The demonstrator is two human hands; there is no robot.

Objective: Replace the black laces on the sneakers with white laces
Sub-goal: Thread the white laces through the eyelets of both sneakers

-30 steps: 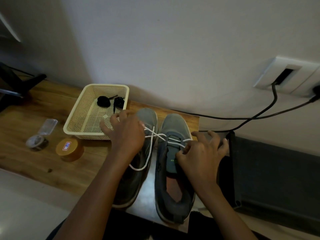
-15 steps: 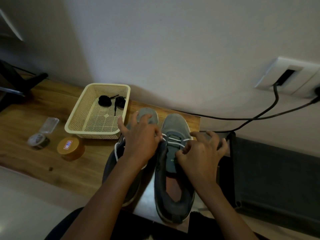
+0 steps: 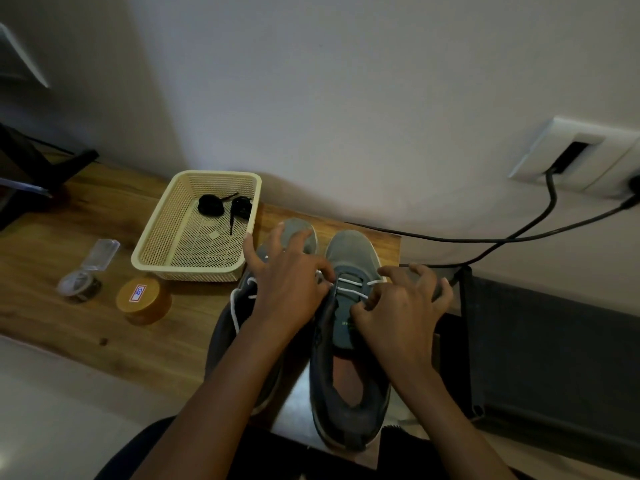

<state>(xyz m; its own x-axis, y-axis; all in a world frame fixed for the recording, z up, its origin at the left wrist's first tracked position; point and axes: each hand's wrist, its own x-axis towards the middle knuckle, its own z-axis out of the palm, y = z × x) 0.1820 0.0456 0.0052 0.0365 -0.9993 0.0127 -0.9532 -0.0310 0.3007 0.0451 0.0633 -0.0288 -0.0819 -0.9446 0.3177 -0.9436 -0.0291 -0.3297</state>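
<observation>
Right hand: thumb and forefinger pinch the white lace at the right eyelet row. Its other fingers are curled and fanned over the shoe's outer edge.

Left hand: thumb and forefinger tips meet on the same lace at the left eyelet row, with the little finger stuck out towards the basket.

The lace makes two bars across the eyelets nearest the toe of the right sneaker. The tongue below them is exposed.

A loose white strand loops down the outer side of the left sneaker. I cannot tell whether it is the same lace.

The shoes stand side by side, toes to the wall, at the right end of the wooden table.

Black laces lie coiled in the cream mesh basket, just left of the shoes. Further left are an orange-lidded jar and a tape roll.

Dark cables run to the wall socket.
</observation>
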